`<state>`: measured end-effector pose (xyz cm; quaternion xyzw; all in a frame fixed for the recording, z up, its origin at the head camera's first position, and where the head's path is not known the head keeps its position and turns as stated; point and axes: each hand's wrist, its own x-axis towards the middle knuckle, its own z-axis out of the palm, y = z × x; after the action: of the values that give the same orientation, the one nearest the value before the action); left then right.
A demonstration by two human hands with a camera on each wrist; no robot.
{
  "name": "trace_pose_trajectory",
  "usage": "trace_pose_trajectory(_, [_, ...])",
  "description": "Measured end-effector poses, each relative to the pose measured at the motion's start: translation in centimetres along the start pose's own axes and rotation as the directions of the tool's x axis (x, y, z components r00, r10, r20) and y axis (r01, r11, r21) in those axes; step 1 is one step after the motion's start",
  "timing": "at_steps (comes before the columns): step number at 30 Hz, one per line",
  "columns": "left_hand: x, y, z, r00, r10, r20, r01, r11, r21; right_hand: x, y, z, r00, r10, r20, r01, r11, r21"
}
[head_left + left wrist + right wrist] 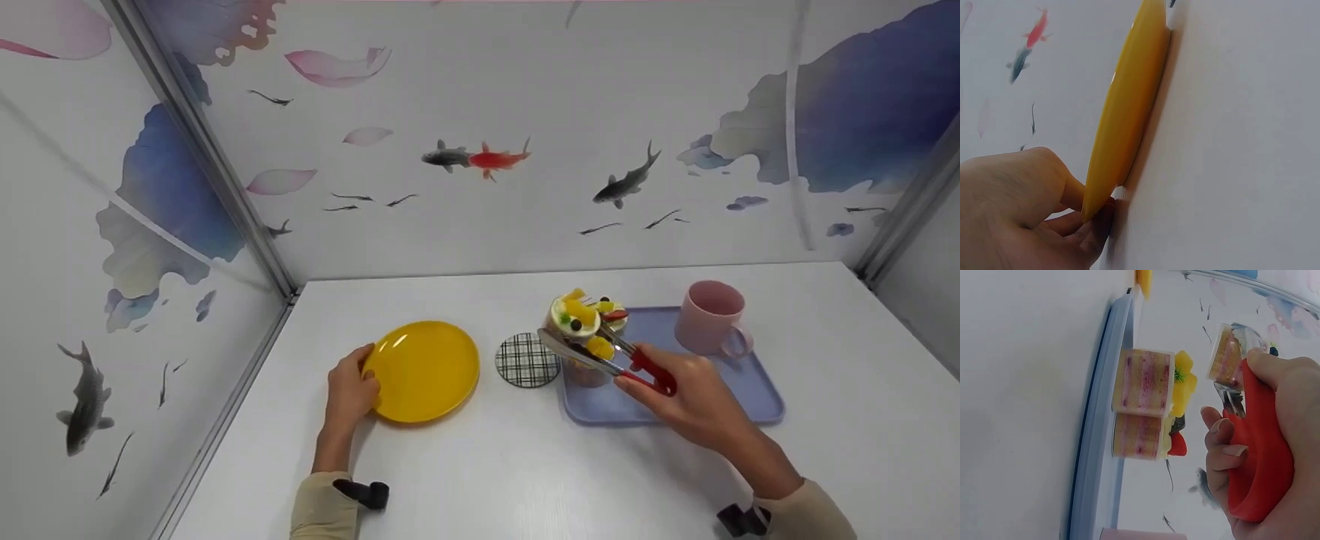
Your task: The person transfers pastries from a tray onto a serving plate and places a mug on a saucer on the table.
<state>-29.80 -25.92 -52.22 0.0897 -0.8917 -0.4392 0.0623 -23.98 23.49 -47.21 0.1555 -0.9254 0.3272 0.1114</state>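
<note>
My left hand (351, 394) pinches the near-left rim of a round yellow plate (431, 371), thumb on top and fingers under the edge; the left wrist view shows the plate (1129, 101) edge-on above the table. In my right hand (697, 397) is a pair of red-handled metal tongs (1266, 455). Between the tong ends a small layered cake (1225, 360) is held up, fruit and cream on its top. Two similar cakes stand on the blue tray (754, 390) below: one cake (1143, 382) with yellow fruit, another cake (1139, 436) with a red piece.
A pink mug (705, 322) stands at the tray's back right, its handle toward the front right. Between plate and tray lies a round checked coaster (525, 367). White panels (525, 225) printed with fish enclose the white table (480, 480) at the back and sides.
</note>
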Motion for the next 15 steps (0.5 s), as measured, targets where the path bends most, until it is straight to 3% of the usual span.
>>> trace_pose_trajectory(15, [0.1,0.0,0.0,1.000,-0.016,0.012,0.015,1.000,0.014,0.8,-1.6,2.9,0.996,-0.012,0.085,0.009,0.999,0.035])
